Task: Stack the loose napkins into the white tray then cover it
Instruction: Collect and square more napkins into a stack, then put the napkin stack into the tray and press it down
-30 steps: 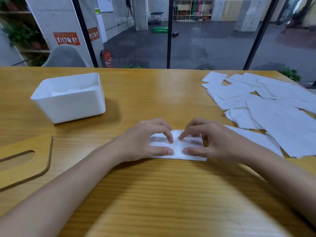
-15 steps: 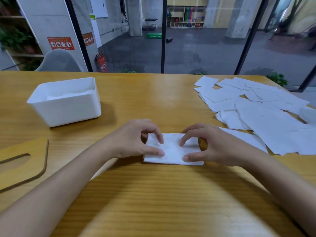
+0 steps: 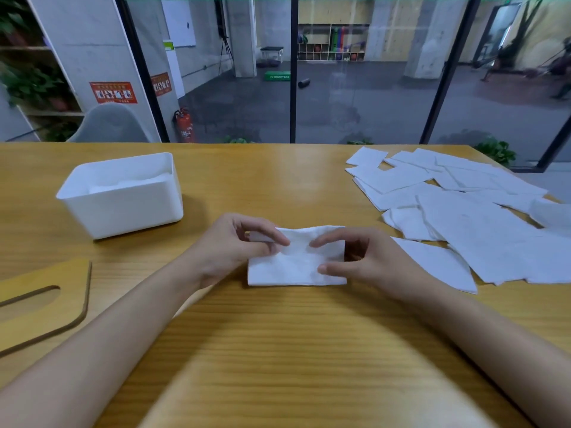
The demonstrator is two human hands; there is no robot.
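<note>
White napkin (image 3: pixel 296 267) pinched at both ends by our left hand (image 3: pixel 234 245) and right hand (image 3: pixel 367 261); we should lift it level, fold kept flat, toward the white tray (image 3: pixel 123 211)

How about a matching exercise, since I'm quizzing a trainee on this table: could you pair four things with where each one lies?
Things:
1. white tray
2. wooden lid
3. loose napkins
4. folded napkin

Places:
A. pinched between the left hand and the right hand, mid table
B. spread over the far right
C. flat at the near left edge
D. back left, with napkins inside

Pairs: 1-D, 2-C, 3-B, 4-A
</note>
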